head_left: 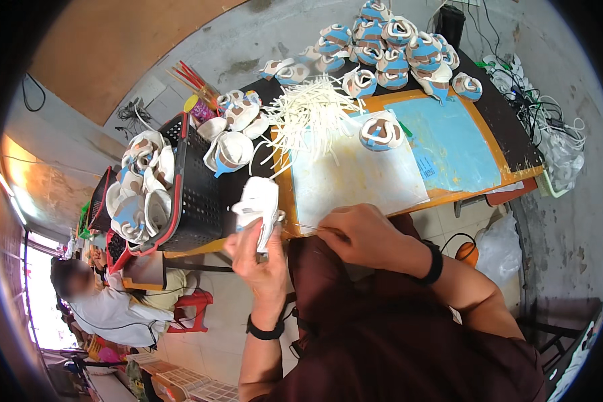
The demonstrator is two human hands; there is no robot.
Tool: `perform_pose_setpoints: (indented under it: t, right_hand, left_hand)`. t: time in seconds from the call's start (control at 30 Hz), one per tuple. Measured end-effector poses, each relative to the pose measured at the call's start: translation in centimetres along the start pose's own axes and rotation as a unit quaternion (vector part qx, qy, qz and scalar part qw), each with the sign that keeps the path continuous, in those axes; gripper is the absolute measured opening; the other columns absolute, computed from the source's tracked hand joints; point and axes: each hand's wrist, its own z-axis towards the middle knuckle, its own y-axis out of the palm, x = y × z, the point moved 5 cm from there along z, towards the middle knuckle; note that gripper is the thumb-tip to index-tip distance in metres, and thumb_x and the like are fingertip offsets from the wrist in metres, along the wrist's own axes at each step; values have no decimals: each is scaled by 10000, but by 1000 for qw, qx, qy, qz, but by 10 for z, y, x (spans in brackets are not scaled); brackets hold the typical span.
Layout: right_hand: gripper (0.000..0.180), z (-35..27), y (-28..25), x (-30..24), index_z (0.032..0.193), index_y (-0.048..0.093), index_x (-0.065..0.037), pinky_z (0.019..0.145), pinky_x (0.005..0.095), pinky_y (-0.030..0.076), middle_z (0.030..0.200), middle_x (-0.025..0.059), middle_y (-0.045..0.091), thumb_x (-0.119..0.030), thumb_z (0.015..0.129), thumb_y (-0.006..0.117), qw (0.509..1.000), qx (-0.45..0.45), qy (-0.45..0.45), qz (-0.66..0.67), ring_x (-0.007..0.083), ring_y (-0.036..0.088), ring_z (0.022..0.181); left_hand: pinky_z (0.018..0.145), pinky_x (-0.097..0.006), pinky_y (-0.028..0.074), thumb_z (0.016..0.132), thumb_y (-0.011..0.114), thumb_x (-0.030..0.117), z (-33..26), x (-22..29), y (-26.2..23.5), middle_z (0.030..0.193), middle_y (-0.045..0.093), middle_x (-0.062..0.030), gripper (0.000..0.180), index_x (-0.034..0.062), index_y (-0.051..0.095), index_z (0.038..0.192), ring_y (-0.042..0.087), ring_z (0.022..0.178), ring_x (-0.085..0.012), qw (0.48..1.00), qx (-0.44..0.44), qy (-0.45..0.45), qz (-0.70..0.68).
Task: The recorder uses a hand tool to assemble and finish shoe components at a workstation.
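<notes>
My left hand [260, 261] grips a small white padded piece [256, 199], held up beside the table's near edge; its exact kind is hard to make out. My right hand [362, 233], fingers closed, pinches a thin, needle-like tool [308, 227] whose tip points toward the left hand. On the white sheet [355, 184] in front of me sits one stuffed-looking fabric piece [382, 131] with blue, brown and white patches. A tangled heap of white strips [311, 114] lies just behind the sheet, to its left.
Similar patched pieces [392, 57] are piled at the back of the table. A black basket [194, 184] full of them stands at left. A blue mat [449, 141] covers the table's right part. Bundled cables [549, 120] hang at right. A person [114, 308] sits at far left.
</notes>
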Motion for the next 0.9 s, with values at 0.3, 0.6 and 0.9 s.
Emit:
perform_pose_setpoints:
  t: [0.3, 0.6, 0.9]
  right_hand:
    - [325, 27, -40, -29, 1030, 673, -13, 516, 296, 396, 703, 58, 550, -110, 745, 797, 987, 43, -36, 151, 146, 465, 548]
    - [114, 24, -36, -12, 872, 669, -47, 577, 337, 460, 829, 76, 574, -27, 765, 702, 998, 58, -30, 22, 258, 599, 703]
    - [154, 18, -28, -8, 832, 667, -73, 592, 351, 446, 854, 70, 563, 42, 734, 639, 996, 14, -76, 50, 261, 570, 693]
  left_hand:
    - [873, -409, 338, 620, 692, -30, 4, 43, 11, 812, 605, -38, 261, 85, 689, 854, 592, 850, -239, 955, -139, 240, 103]
    - [860, -387, 340, 653, 723, 39, -5, 59, 10, 869, 618, 7, 213, 127, 728, 847, 605, 887, -193, 942, -136, 282, 125]
    - [820, -376, 370, 653, 718, 72, -7, 60, 2, 881, 627, 4, 205, 113, 733, 853, 604, 910, -193, 932, -133, 320, 111]
